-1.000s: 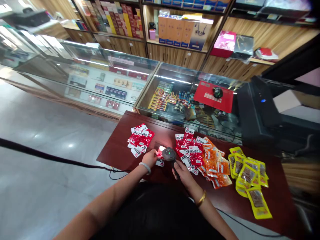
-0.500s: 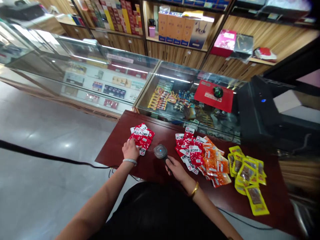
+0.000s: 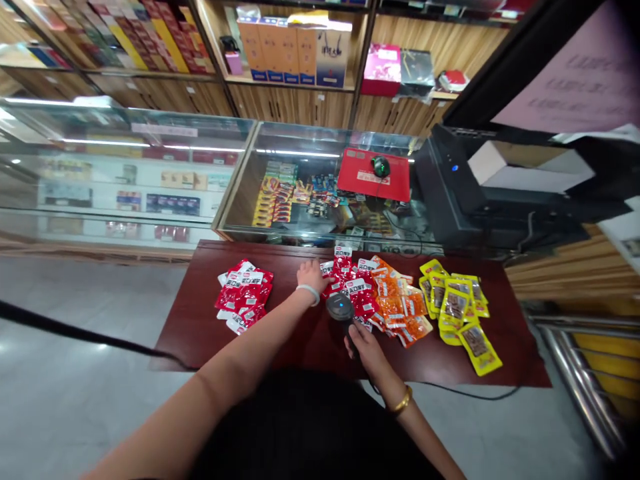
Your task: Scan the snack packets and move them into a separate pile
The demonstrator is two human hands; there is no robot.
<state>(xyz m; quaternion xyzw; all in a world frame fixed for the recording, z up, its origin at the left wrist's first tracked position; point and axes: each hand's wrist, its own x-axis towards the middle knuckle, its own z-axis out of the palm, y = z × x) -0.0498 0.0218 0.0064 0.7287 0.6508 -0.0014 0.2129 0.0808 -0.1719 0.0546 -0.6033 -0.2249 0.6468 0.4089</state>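
Note:
My right hand (image 3: 367, 347) grips the handle of a dark barcode scanner (image 3: 341, 308), its head lit blue and facing up over the dark red table (image 3: 300, 347). My left hand (image 3: 311, 273), with a white bracelet at the wrist, reaches across onto the near edge of a heap of red snack packets (image 3: 355, 290), fingers resting on one. Whether it grips a packet is hidden. A separate pile of red packets (image 3: 243, 293) lies at the left. Orange packets (image 3: 400, 300) and yellow packets (image 3: 457, 307) lie to the right.
A glass display counter (image 3: 280, 173) with goods stands behind the table. A red mat with a mouse (image 3: 374, 175) and a black machine (image 3: 450, 193) sit on it. Shelves of boxes (image 3: 290, 47) line the wall. A black cable (image 3: 60, 327) crosses the floor at left.
My left hand has left the left pile of red packets and moved right to the middle heap. The scanner stayed in my right hand. The camera view swung right.

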